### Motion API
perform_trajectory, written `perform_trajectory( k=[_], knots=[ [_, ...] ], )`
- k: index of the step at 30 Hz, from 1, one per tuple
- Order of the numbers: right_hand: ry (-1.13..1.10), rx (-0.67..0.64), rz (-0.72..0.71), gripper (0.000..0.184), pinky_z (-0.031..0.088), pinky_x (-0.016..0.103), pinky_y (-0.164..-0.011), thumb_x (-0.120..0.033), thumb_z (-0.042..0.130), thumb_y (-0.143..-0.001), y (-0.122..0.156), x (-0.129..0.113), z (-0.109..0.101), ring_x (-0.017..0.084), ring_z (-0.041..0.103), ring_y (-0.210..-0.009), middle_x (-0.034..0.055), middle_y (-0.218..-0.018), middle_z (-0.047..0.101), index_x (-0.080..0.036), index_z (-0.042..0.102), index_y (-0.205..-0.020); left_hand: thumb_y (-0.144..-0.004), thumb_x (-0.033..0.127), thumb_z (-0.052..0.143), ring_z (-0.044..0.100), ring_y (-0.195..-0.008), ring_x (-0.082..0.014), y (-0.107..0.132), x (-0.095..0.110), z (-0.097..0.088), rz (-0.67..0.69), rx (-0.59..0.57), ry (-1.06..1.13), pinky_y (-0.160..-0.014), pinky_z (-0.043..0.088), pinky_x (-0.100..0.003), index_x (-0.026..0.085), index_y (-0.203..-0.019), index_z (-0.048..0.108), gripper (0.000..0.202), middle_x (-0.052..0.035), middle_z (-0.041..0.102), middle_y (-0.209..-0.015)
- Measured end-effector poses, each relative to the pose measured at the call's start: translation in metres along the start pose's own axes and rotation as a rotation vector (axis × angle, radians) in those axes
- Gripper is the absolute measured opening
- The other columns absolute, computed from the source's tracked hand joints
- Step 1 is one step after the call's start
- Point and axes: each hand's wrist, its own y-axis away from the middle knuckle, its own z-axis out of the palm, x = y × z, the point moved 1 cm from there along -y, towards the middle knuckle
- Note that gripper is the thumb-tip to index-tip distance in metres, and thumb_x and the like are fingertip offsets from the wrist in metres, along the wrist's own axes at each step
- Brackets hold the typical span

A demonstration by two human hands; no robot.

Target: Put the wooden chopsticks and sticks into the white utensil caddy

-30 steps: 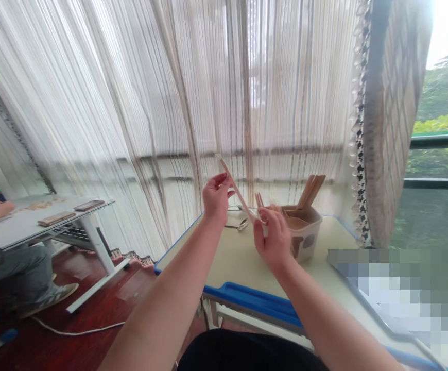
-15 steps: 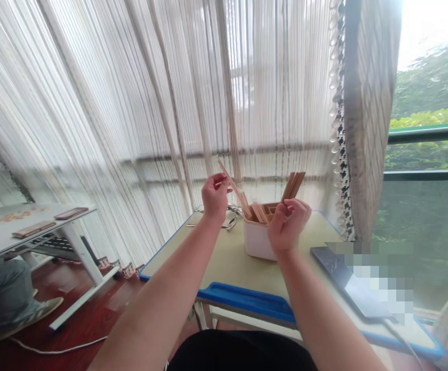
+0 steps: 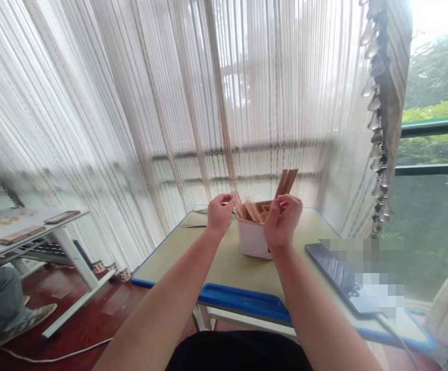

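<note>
A white box (image 3: 253,241) with a brown rim and inner dividers stands on the table. At its left side, thin pale wooden sticks (image 3: 240,207), like disposable chopsticks, lean out of it. My left hand (image 3: 221,214) is beside them, thumb and fingers pinched at the upper end of the sticks. A bundle of darker brown sticks (image 3: 287,181) rises from the right part of the box. In front of that bundle, my right hand (image 3: 285,219) is closed with curled fingers over the box's right edge. Whatever it grips is hidden.
The table (image 3: 177,257) has a blue edge and a blue front tray (image 3: 245,300). Metal utensils (image 3: 193,225) lie left of the box; a tablet (image 3: 334,275) with a cable is on the right. A person's leg (image 3: 0,296) shows under another table (image 3: 59,226). Curtains hang behind.
My left hand has come down to the right, lowering the stick it held up at a slant toward the box's left side. The right hand stays closed at the box. The view has shifted slightly.
</note>
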Motion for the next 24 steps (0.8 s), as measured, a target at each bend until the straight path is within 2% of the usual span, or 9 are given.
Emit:
perform_trajectory(
  k=[9, 14, 16, 20, 24],
  knots=[
    [0.006, -0.026, -0.003, 0.005, 0.039, 0.034, -0.076, -0.022, 0.043, -0.084, -0.002, -0.003, -0.001, 0.017, 0.045, -0.08, 0.0057, -0.085, 0.05, -0.019, 0.045, -0.087, -0.065, 0.028, 0.07, 0.055, -0.062, -0.0124, 0.005, -0.008, 0.004, -0.036, 0.006, -0.007, -0.06, 0.042, -0.024, 0.018, -0.079, 0.069, 0.018, -0.0042, 0.066, -0.076],
    [0.015, -0.033, -0.015, 0.003, 0.04, 0.034, -0.076, -0.021, 0.044, -0.084, -0.001, -0.003, -0.001, 0.017, 0.046, -0.078, 0.0049, -0.084, 0.051, -0.019, 0.045, -0.085, -0.07, 0.045, 0.063, 0.057, -0.076, -0.0147, -0.005, -0.001, 0.004, -0.069, 0.112, 0.004, -0.065, 0.043, -0.024, 0.019, -0.095, 0.066, 0.036, -0.0052, 0.065, -0.088],
    [0.005, -0.043, -0.025, 0.003, 0.04, 0.035, -0.076, -0.021, 0.045, -0.083, 0.0, -0.003, 0.0, 0.017, 0.047, -0.079, 0.0044, -0.083, 0.051, -0.019, 0.045, -0.086, -0.07, 0.049, 0.061, 0.057, -0.08, -0.0156, -0.016, 0.007, 0.005, -0.065, 0.062, -0.019, -0.067, 0.044, -0.025, 0.018, -0.094, 0.067, 0.039, -0.005, 0.065, -0.088],
    [-0.043, -0.058, -0.043, 0.005, 0.041, 0.034, -0.074, -0.019, 0.047, -0.082, 0.001, -0.001, 0.0, 0.017, 0.047, -0.078, 0.0037, -0.082, 0.05, -0.02, 0.046, -0.087, -0.066, 0.05, 0.062, 0.056, -0.072, -0.0148, -0.041, 0.023, 0.008, -0.087, -0.187, -0.156, -0.062, 0.042, -0.025, 0.017, -0.079, 0.068, 0.036, -0.0034, 0.064, -0.078],
    [-0.063, -0.044, -0.028, 0.006, 0.041, 0.033, -0.074, -0.018, 0.047, -0.082, 0.0, -0.001, 0.0, 0.016, 0.047, -0.077, 0.0037, -0.082, 0.05, -0.02, 0.046, -0.087, -0.061, 0.036, 0.065, 0.05, -0.057, -0.0112, -0.053, 0.026, 0.013, -0.15, -0.297, -0.306, -0.052, 0.038, -0.022, 0.016, -0.066, 0.067, 0.021, -0.0005, 0.057, -0.06]
  ],
)
